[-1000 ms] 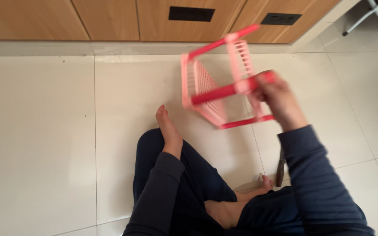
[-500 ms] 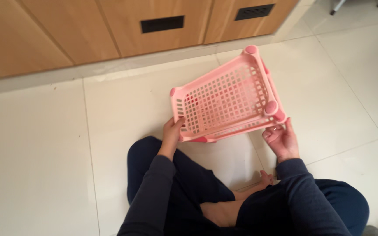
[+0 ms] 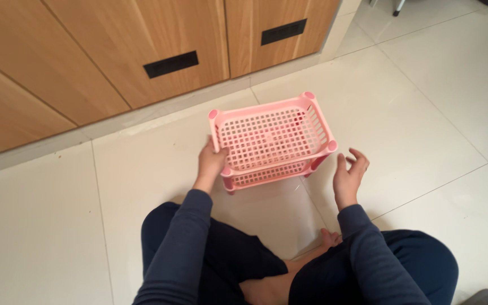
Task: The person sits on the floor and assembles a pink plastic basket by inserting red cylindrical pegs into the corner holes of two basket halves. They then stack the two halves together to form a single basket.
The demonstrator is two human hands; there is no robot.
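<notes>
Starting at our left, our left hand has its grip closed around the near-left corner post of the pink rack, fingers wrapped on the upright where the upper tray meets it. So the rack lies directly to the right of that grip and a little beyond it, standing upright on the tiled floor on its short legs. We see two perforated trays, one stacked above the other, joined by round posts at the corners. The long axis of the rack runs left to right in front of us, tilted slightly so its right end sits further from us than its left.

Moving right, our right hand hovers just beside the near-right corner post, apart from it. Its grip is open, fingers spread and curled, holding nothing. From this grip the rack lies to the left and slightly ahead.

Of the two, the left hand is the one in contact; the right is near but clear. Beyond the rack, away from both grips, stands the wooden cabinet, well apart from it.
</notes>
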